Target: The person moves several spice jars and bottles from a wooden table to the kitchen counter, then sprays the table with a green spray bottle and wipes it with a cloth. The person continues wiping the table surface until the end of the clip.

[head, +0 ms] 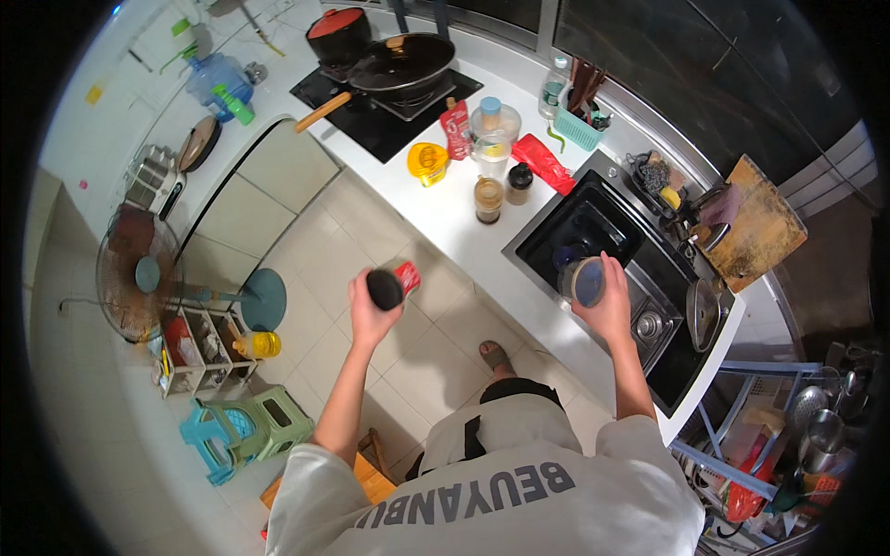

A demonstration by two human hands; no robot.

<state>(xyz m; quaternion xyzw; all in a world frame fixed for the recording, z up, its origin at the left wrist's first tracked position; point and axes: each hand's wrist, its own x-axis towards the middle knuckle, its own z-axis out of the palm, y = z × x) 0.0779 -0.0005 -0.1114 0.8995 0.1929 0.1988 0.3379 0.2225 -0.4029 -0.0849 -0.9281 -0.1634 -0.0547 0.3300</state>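
My left hand (368,320) is closed around a container with a round black lid (384,290); a red and white label (408,276) shows on its far side. It is held over the tiled floor, left of the white counter (462,240). In my right hand (612,306) is a see-through jar with a blue-grey round top (589,282), held above the near edge of the black sink (577,229). The contents of both containers cannot be made out. On the counter beyond stand a brown-tinted jar (489,201) and a black-capped bottle (519,182).
A lidded wok (403,66) and a black pot with a red lid (337,35) stand on the hob. Its wooden handle (323,111) overhangs the counter. A cutting board (758,222) leans behind the sink. Left are a fan (142,274), shelf rack (208,347) and green plastic stool (278,420).
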